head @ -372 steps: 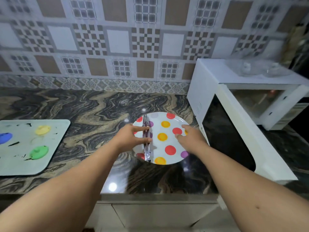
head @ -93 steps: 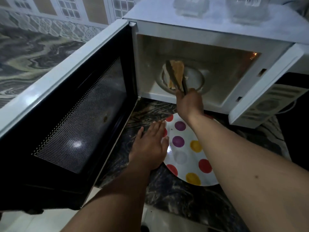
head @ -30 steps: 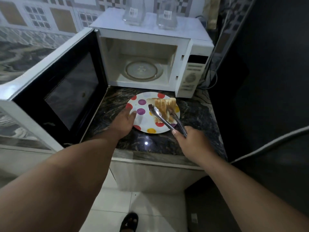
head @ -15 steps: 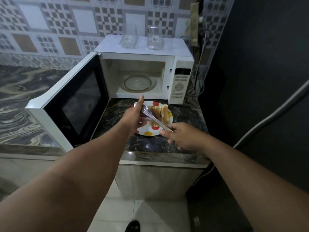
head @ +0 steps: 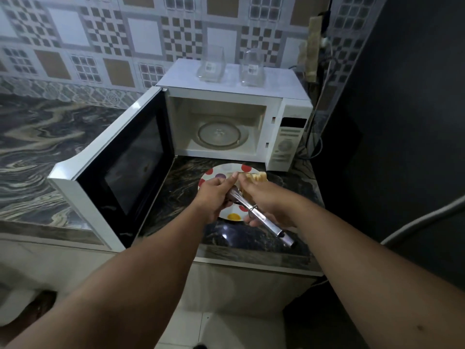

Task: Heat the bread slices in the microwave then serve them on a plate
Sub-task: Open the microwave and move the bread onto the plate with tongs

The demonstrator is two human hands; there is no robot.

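Two glasses (head: 210, 63) (head: 251, 67), one microwave (head: 289, 137), one plate (head: 214, 172) — one tongs (head: 261, 219).

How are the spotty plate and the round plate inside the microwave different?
The spotty plate has coloured dots; the turntable plate looks clear and plain. The spotty plate sits on the counter with bread slices on it; the turntable plate sits inside the open microwave, empty. Both are round.

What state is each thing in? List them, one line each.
microwave door: swung wide open.
turntable: bare, nothing on it.
bread slices: on the plate.
plate: on the counter before the microwave.
tongs: closed, held over the plate.
left hand: gripping the tongs.
right hand: on the tongs too.
two glasses: upright, empty, on the microwave.
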